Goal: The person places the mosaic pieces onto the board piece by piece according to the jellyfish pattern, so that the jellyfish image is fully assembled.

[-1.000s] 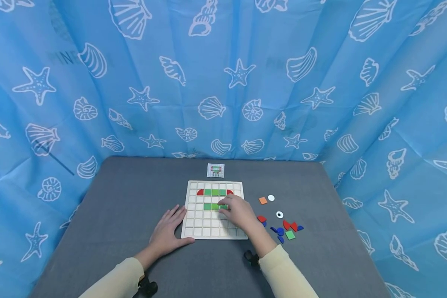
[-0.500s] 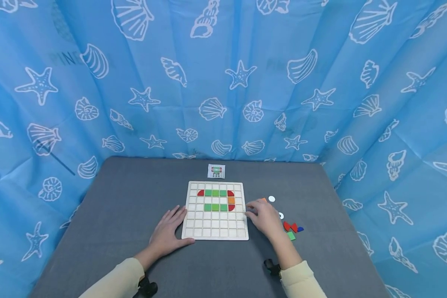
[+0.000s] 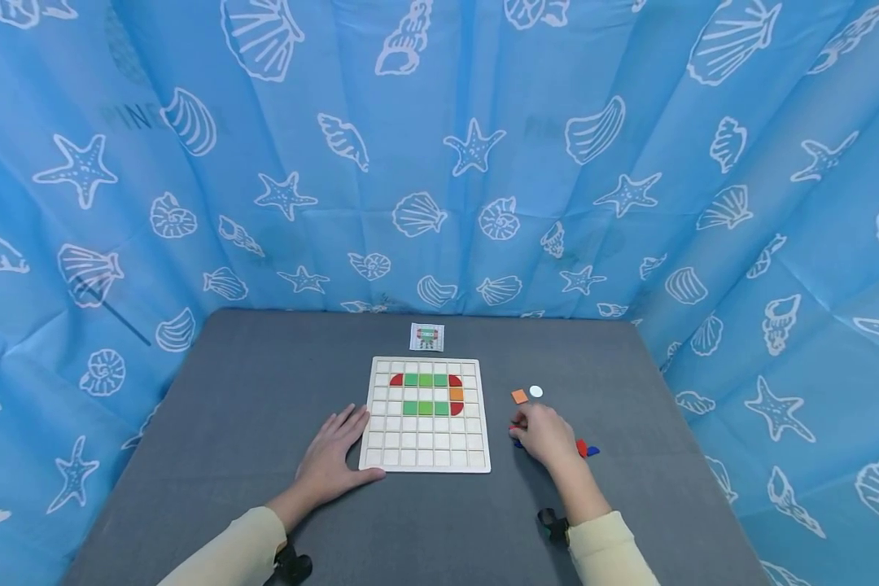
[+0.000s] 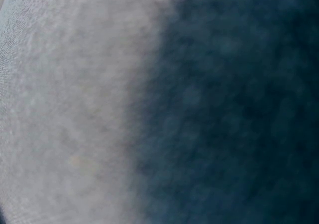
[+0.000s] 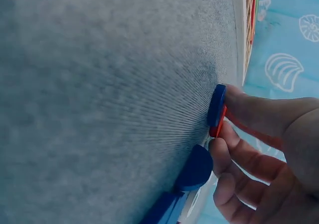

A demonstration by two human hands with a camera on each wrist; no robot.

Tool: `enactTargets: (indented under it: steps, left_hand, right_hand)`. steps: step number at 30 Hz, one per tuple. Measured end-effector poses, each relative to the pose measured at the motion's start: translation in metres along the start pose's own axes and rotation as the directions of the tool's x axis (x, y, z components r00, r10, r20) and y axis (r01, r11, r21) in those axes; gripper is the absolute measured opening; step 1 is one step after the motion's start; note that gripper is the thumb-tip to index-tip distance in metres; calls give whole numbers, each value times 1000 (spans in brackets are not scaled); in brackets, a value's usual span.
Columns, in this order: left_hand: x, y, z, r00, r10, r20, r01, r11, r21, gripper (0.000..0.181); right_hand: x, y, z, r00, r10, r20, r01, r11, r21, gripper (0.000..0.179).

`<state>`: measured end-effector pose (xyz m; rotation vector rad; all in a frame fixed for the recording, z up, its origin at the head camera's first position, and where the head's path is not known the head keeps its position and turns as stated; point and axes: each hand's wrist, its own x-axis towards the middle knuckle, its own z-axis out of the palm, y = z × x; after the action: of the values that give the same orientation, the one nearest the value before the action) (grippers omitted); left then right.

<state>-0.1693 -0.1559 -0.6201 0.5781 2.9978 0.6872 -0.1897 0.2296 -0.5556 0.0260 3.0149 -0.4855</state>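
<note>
Red pc R of board, pinched by R hand, thumb + finger; blue pc looks right up against it, so lift slowly w/o dragging blue. L hand spread at board's L edge, good brace.

Worktop before curtain. Board on worktop, tiles in its grid, card behind it. Left hand at board's near-left corner. Loose pieces right of board; right hand among them, piece between fingers.
</note>
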Motion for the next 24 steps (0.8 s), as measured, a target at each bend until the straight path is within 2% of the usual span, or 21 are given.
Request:
enactTargets:
  steps: [3, 6, 8, 10, 15, 24]
  left_hand:
    - [0, 0, 1, 1000, 1, -9, -1, 1000, 3, 112]
    - [0, 0, 2, 1000, -2, -10, 2, 1000, -4, 111]
    - [0, 0, 2, 1000, -5, -5, 5, 1000, -1, 111]
    - [0, -1, 2, 1000, -10, -1, 10, 1000, -4, 112]
    - [0, 0, 1, 1000, -19, 11, 19, 1000, -4, 113]
    - [0, -1, 1, 1000, -18, 11, 18, 1000, 9, 113]
  right_hand:
    - [4, 0, -1, 996, -87, 3, 87, 996, 21, 8]
    - [7, -1, -2, 981, -193, -7, 194, 980, 41, 15]
    - [8, -2, -1, 976, -215, -33, 216, 975, 45, 15]
    - [9, -3, 0, 983, -174, -50, 177, 983, 51, 10]
    - [10, -6, 4, 999, -23, -35, 24, 998, 53, 27]
    - [10, -5, 5, 998, -64, -10, 64, 995, 73, 20]
